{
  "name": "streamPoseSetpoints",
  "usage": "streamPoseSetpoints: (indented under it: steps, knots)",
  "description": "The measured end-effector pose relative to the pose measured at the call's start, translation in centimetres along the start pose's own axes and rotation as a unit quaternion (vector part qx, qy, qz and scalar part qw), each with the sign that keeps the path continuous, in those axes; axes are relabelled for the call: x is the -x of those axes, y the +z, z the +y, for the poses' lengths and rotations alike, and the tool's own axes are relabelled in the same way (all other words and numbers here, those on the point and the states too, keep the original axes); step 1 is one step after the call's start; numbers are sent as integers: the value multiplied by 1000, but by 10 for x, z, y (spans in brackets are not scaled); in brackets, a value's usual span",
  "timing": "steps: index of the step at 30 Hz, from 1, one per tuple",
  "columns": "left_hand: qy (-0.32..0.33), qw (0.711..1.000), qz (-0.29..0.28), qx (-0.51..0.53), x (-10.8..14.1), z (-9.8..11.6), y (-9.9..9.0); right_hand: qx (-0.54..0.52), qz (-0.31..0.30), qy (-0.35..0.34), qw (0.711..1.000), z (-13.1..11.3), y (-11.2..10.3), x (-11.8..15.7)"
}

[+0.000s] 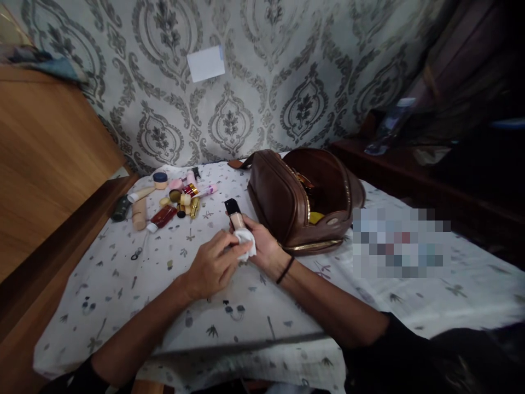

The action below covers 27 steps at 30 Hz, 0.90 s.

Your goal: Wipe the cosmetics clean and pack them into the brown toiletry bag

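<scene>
My right hand (266,246) is closed around a small foundation bottle (237,220) with a beige body and a black cap, tilted over the bed-like cloth. Pressed against the bottle's lower part is a crumpled white tissue (245,244), pinched by the fingers of my left hand (213,262). Just beyond my right hand stands a brown leather cosmetic bag (274,197), unzipped, its flap raised. Something yellow (316,218) shows inside it; the rest of its contents is mostly in shadow.
Several cosmetics lie in a group at the left: a dark red bottle (164,218), a beige tube (139,213), a blue-lidded jar (160,181). A blurred-out patch (402,243) covers something at the right. A clear plastic bottle (388,128) lies on the dark ledge behind.
</scene>
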<state>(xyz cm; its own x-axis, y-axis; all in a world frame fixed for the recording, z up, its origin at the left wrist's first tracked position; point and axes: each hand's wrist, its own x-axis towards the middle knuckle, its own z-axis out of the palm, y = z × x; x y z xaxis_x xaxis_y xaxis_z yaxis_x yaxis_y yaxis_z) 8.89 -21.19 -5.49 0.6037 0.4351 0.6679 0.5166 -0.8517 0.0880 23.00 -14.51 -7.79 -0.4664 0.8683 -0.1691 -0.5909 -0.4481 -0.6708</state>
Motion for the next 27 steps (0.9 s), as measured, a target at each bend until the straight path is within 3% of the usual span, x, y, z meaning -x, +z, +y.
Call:
streamPoseSetpoints:
  steps: [3,6,11,15,27]
  knots:
    - [8,1000,-3,2,2,0,2,-74,51,15,996,0,4,2]
    - [-38,999,31,-9,2,-9,-1,-95,55,44,993,2,11,7]
    - [-213,969,128,-8,1,-28,-16,-29,-70,139,987,4,20,21]
    - [-300,944,104,85,4,-36,-19,1,-116,163,980,6,19,25]
    - [-308,945,97,52,6,-27,-8,86,-156,133,975,13,18,28]
